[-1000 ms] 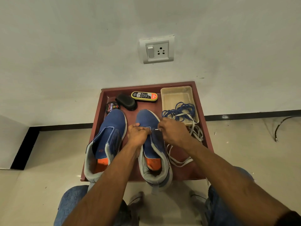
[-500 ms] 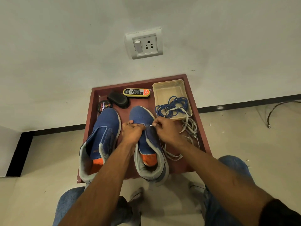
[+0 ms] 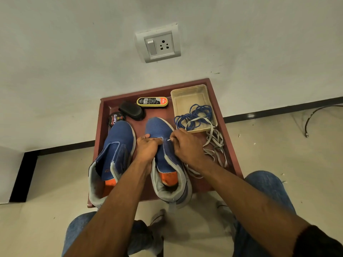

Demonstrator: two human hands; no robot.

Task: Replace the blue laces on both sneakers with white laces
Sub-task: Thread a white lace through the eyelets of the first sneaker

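Two blue sneakers with orange insoles stand unlaced on a maroon tray [image 3: 233, 145]. My left hand [image 3: 147, 148] grips the eyelet flap of the right sneaker [image 3: 159, 127] near its toe. My right hand [image 3: 186, 145] pinches the white tip of a white lace [image 3: 215, 143] and holds it at the top of the tongue. The rest of the white lace lies in loose loops on the tray to the right. The left sneaker [image 3: 118, 143] stands untouched beside it. Blue laces [image 3: 194, 115] lie bundled in a beige plastic container [image 3: 187, 97].
At the tray's back are a black shoe brush [image 3: 130, 110], a round Cherry polish tin [image 3: 116, 118] and a yellow Kiwi polish sponge [image 3: 152, 102]. A wall with a socket [image 3: 158, 44] stands right behind the tray. My knees in jeans are below.
The view has shifted slightly. Both hands stay at the right sneaker, and the pinched lace tip has stayed at the top of the tongue.
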